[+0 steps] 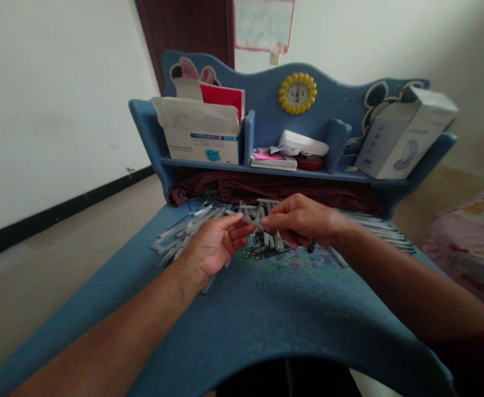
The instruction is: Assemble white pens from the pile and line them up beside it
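Both of my hands meet over the middle of a blue desk (246, 325). My left hand (215, 245) has its fingers curled and pinches one end of a thin grey-white strip (248, 220). My right hand (302, 220) pinches the other end of the same strip, fingers pressed together. Under and behind the hands lies a heap of several similar grey strips (184, 231) and a small pile of dark metal pieces (262, 248). More strips (378, 229) lie in a row to the right.
A shelf (267, 168) at the back carries an open white box (203, 132), a red book, a stack of papers (273, 160), a tilted white carton (403, 135) and a yellow clock (297, 94). Dark checked cloth (275, 187) lies under the shelf. A floral bed cover (469, 242) is on the right.
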The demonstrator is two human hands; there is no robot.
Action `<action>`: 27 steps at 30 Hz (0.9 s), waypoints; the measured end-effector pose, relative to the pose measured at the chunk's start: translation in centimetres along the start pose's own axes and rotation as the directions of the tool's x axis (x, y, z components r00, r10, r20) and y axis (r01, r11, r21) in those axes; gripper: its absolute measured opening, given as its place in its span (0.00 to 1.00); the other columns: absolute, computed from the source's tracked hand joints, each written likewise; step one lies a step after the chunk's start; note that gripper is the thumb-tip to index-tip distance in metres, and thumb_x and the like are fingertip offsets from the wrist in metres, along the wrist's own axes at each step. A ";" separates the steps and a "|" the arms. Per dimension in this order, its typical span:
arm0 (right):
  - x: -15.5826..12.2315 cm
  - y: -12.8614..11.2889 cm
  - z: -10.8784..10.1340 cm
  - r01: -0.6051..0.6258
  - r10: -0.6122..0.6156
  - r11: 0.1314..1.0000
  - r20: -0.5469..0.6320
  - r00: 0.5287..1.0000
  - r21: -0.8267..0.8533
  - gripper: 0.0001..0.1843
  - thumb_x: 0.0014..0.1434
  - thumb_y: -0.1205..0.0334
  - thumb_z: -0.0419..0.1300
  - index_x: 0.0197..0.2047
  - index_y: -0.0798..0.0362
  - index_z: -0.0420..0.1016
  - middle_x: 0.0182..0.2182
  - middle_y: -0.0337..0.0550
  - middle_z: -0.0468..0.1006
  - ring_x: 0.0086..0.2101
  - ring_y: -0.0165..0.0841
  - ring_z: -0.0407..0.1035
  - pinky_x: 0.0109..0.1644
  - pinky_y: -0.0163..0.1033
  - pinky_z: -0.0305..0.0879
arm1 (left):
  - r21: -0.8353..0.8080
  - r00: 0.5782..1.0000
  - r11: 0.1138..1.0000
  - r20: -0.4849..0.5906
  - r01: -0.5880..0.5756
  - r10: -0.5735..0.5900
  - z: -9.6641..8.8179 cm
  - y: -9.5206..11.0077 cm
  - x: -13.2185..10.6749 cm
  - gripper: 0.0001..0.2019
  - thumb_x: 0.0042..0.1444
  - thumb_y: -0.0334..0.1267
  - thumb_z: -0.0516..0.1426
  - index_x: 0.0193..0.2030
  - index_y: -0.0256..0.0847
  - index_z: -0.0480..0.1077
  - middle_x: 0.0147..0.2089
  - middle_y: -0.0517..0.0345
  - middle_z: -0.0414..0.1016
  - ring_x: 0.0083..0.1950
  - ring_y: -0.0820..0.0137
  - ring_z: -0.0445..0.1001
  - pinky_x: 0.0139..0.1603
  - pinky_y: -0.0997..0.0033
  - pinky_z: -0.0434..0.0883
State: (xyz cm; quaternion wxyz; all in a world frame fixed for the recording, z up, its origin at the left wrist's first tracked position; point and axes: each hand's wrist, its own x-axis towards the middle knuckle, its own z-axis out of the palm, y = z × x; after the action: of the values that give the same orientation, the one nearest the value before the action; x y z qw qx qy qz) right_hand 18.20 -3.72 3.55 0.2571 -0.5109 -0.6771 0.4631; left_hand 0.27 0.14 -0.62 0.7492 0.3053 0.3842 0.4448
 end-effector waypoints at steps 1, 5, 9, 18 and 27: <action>-0.1 -0.3 -0.3 0.037 -0.037 0.999 -0.036 0.999 -0.006 0.19 0.56 0.49 0.56 0.24 0.56 0.69 0.10 0.32 0.65 0.09 0.20 0.52 0.12 0.28 0.45 | -0.025 1.000 1.000 -0.004 -0.006 0.006 0.0 0.2 -0.1 0.08 0.58 0.25 0.52 0.30 0.31 0.70 0.23 0.53 0.77 0.22 0.72 0.76 0.19 0.78 0.72; -1.3 0.1 -1.6 0.058 -0.084 0.976 -0.116 0.990 -0.210 0.19 0.56 0.49 0.56 0.25 0.56 0.70 0.12 0.33 0.67 0.12 0.21 0.55 0.16 0.28 0.49 | -0.123 0.998 0.991 -0.042 -0.042 0.037 0.2 1.0 -0.5 0.11 0.60 0.25 0.50 0.28 0.33 0.68 0.21 0.55 0.76 0.19 0.73 0.74 0.18 0.79 0.71; -2.4 3.0 -2.9 -0.063 -0.032 0.786 -0.141 0.989 -0.615 0.11 0.54 0.58 0.58 0.27 0.56 0.74 0.16 0.36 0.70 0.18 0.24 0.62 0.23 0.30 0.52 | -0.167 0.997 0.985 -0.061 -0.047 0.038 0.3 1.1 -0.7 0.12 0.60 0.25 0.49 0.27 0.33 0.67 0.20 0.56 0.75 0.18 0.73 0.73 0.17 0.79 0.70; -3.2 8.6 -2.7 -0.238 0.082 0.467 -0.226 0.971 -0.852 0.11 0.56 0.60 0.54 0.37 0.50 0.76 0.34 0.45 0.79 0.36 0.37 0.72 0.34 0.36 0.56 | -0.081 0.999 0.997 -0.048 0.005 -0.008 0.6 0.1 -0.5 0.13 0.60 0.25 0.49 0.26 0.33 0.68 0.21 0.54 0.75 0.19 0.73 0.74 0.18 0.79 0.71; -2.8 8.7 -2.3 -0.219 0.100 0.483 -0.195 0.976 -0.847 0.09 0.53 0.62 0.55 0.34 0.53 0.77 0.33 0.48 0.79 0.36 0.39 0.73 0.34 0.37 0.57 | -0.033 0.999 0.999 -0.024 0.026 -0.027 0.5 -0.5 -0.3 0.11 0.60 0.27 0.51 0.27 0.33 0.69 0.21 0.54 0.75 0.20 0.73 0.75 0.19 0.79 0.72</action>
State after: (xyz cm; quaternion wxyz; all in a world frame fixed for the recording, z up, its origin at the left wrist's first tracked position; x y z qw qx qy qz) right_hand 25.02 -5.02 -2.80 -0.0372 -0.6580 -0.7503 0.0531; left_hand 0.79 -0.38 -0.64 0.7551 0.2825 0.3902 0.4448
